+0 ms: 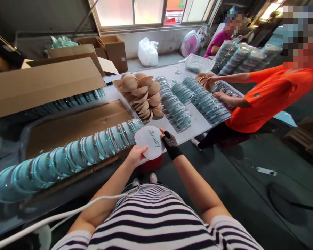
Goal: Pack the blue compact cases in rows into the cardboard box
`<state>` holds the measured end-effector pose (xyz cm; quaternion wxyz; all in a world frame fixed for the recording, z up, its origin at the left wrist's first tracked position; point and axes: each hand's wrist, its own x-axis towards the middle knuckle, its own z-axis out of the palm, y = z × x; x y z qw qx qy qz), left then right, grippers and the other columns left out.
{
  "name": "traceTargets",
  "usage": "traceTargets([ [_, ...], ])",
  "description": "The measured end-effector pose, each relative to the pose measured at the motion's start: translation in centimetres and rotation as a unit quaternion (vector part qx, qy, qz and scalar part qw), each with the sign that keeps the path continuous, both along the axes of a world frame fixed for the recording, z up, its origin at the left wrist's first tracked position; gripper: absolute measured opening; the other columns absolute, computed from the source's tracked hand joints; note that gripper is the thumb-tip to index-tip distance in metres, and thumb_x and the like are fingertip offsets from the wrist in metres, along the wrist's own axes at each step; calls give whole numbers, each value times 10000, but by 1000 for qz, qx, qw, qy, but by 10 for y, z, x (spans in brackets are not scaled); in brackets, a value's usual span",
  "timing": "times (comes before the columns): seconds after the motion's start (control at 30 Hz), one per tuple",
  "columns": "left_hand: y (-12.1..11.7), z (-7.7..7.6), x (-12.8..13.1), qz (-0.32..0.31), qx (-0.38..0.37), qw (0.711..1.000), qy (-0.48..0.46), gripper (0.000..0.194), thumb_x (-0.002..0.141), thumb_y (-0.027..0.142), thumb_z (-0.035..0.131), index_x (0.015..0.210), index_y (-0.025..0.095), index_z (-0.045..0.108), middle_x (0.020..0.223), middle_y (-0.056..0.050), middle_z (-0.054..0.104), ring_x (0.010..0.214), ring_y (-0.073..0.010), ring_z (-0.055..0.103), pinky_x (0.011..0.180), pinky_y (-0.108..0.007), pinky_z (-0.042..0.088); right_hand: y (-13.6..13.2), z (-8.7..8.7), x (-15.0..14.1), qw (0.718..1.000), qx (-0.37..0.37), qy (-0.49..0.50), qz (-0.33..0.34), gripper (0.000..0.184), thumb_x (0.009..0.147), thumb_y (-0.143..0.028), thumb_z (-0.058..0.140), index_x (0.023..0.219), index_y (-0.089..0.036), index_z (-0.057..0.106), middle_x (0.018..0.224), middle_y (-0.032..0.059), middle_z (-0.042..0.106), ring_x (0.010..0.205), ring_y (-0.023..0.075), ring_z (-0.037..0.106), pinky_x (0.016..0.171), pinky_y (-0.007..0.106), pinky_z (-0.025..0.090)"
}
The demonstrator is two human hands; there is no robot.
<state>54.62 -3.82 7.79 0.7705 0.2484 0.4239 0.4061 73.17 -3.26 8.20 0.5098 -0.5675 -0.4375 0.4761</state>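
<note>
A flat, round white piece printed "beauty" (pixel 148 144) is held level in front of my striped shirt. My left hand (pixel 137 154) is bare and pinches its lower left edge, thumb on top. On the right edge, my right hand (pixel 169 141) grips it, wearing a black fingerless glove. Just left of the piece runs a long row of round teal packs in clear plastic (pixel 75 152), standing on edge. Beyond my hands lies a heap of tan cup-shaped pieces (pixel 143 93). Beside the heap are more rows of clear round packs (pixel 176 106) on the white table (pixel 184 137).
Open cardboard boxes (pixel 44 88) stand to the left. Across the table, a person in an orange shirt (pixel 273 97) handles tan pieces; another in purple (pixel 219 43) sits behind. A plastic basket (pixel 199 64) rests at the table's far end. A power strip (pixel 266 171) lies on the floor.
</note>
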Motion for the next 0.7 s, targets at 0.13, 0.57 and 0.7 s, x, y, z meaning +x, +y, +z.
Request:
traceTargets([
  [0.13, -1, -16, 4, 73, 29, 995, 60, 484, 513, 271, 899, 941, 109, 741, 869, -109, 766, 732, -254, 718, 633, -343, 592, -21, 5, -12, 957, 116, -264, -27, 512, 853, -341, 531, 1333, -176, 598, 1462, 135, 509, 1399, 280, 424, 1173, 475, 338],
  [0.57, 76, 42, -41, 272, 105, 955, -51, 409, 732, 99, 744, 1110, 239, 674, 932, -11, 750, 793, -150, 693, 681, -245, 561, -39, 15, 18, 895, 49, -379, -231, 417, 851, -511, 477, 910, -144, 666, 799, 121, 701, 739, 234, 623, 650, 310, 440],
  [0.7, 134, 48, -24, 286, 88, 951, -75, 423, 839, 29, 589, 1220, 208, 627, 957, -31, 751, 772, -133, 694, 790, -296, 566, -42, 14, -2, 845, 10, -533, -34, 339, 913, -394, 446, 984, -175, 695, 824, 113, 733, 723, 212, 653, 620, 270, 380],
])
